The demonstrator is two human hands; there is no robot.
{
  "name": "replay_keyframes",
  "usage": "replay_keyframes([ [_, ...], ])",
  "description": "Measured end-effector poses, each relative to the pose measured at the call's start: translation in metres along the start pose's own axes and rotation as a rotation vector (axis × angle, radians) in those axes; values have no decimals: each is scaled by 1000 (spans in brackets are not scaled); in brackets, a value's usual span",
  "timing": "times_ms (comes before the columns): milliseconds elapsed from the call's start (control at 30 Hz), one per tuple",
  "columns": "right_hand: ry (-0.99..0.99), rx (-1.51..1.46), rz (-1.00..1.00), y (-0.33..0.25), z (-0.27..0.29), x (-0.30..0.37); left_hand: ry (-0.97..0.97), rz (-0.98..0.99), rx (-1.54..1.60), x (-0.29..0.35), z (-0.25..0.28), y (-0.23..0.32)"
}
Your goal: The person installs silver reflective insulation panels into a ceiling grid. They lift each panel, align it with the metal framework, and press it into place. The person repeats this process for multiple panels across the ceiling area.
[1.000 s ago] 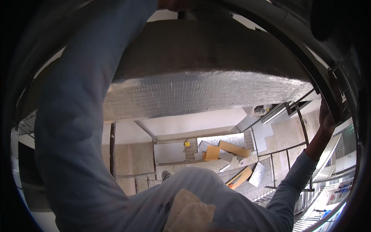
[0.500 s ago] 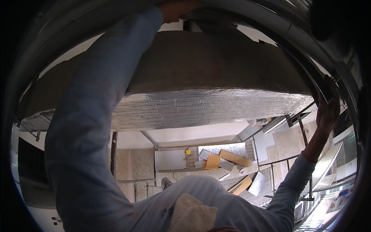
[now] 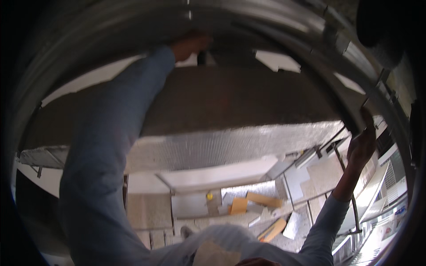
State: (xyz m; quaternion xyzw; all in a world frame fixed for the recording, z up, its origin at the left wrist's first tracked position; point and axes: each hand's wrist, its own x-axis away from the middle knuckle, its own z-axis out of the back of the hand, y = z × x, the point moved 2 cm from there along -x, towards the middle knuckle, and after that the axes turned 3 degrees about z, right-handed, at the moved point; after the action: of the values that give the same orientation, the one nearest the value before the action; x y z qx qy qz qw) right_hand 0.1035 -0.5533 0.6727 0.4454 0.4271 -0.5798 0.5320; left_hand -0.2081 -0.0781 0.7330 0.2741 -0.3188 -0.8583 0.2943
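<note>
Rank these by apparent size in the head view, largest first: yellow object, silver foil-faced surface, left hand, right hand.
1. Silver foil-faced surface
2. Right hand and left hand: both blurred and too alike to rank against each other
3. Yellow object

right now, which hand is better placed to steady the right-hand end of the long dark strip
Right, probably: the right hand is at that end of the long dark strip, seemingly touching it. The left hand is farther off, near the top of the view.
</note>
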Motion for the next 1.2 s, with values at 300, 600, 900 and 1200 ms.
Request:
replay_keyframes([
  [300, 165, -730, -274, 40, -11, 39, 69, -88, 193, -7, 1, -29],
  [600, 165, -471, -203, 57, -24, 40, 215, 3, 107, 18, 26, -27],
  [900, 65, -816, -180, 22, -46, 7, 234, -78, 73, 0, 4, -8],
  [1200, 61, -841, -183, -18, -67, -18, 203, -15, -138, 24, -7, 40],
])
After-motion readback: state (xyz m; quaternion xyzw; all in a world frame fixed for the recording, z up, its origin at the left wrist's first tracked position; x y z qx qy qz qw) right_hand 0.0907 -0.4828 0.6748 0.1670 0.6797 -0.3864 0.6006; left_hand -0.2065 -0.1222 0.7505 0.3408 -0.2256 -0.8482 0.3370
